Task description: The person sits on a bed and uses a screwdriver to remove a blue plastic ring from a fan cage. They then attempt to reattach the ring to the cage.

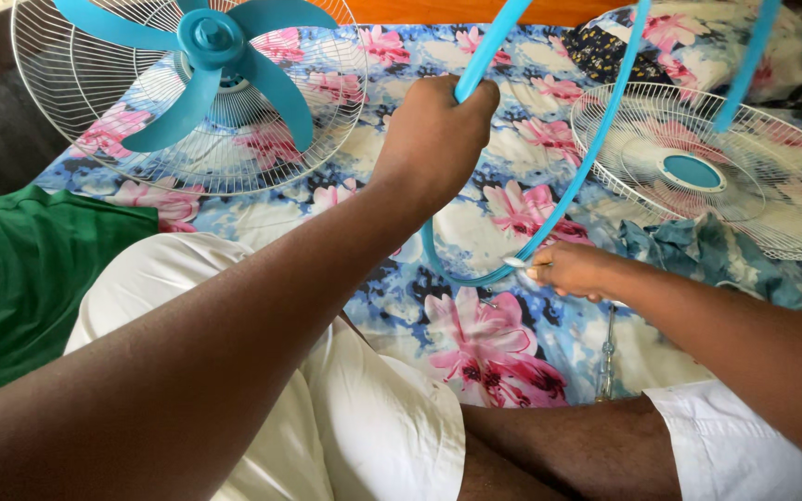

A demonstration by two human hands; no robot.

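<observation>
Blue ring [549,209] is clenched high up by the left hand [433,139] and pinched at its lower clip end by the right hand [573,271], apparently steadying the joint, with fan guards [698,176] lying beyond on the bed [475,343].

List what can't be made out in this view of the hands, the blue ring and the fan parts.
- Blue ring: its upper arc runs off the top edge of the head view.
- Small pale part at the right hand: too small, half covered by the fingers.
- Left hand: seen from behind, so its grip on the ring is hidden.
- Rear grille with blades: top cut off by the edge.
- Clear-handled tool: tip hidden under the right forearm.
</observation>
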